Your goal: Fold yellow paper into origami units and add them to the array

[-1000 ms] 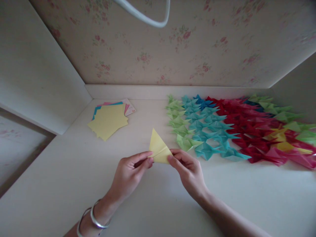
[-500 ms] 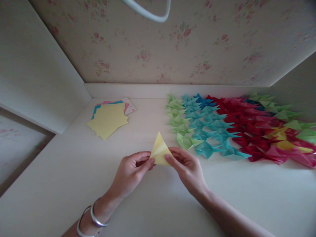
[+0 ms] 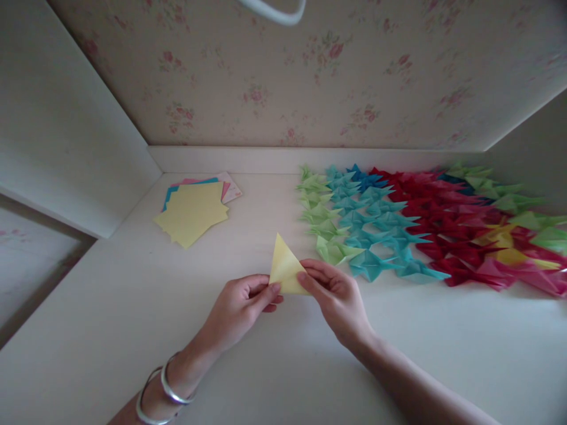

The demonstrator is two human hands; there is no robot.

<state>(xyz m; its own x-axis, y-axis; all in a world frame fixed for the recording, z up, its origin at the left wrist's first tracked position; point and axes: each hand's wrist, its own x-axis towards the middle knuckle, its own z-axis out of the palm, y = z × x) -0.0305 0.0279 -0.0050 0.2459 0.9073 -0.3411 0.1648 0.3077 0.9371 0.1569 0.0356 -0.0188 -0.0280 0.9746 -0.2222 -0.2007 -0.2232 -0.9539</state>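
Note:
A sheet of yellow origami paper (image 3: 286, 271), folded into a triangle, is held between both hands just above the white desk (image 3: 283, 360). Its tip points away from me and slightly left. My left hand (image 3: 241, 307) pinches the lower left corner, thumb on top. At the right side, my right hand (image 3: 334, 298) grips the paper with its thumb on the face and the fingers behind, partly hidden. Two silver bangles circle my left wrist.
On the left lies a stack of square paper (image 3: 192, 209), yellow on top with blue and pink beneath. Folded paper cranes (image 3: 376, 221) in green, turquoise, red and yellow fill the right side in rows. Floral wallpaper (image 3: 266, 77) covers the wall behind; a white cable (image 3: 283, 15) hangs at the top.
The triangle has tilted a little, its tip shifting left. Both hands keep their pinch on it, and the left fingers have moved slightly. The view has shifted a little.

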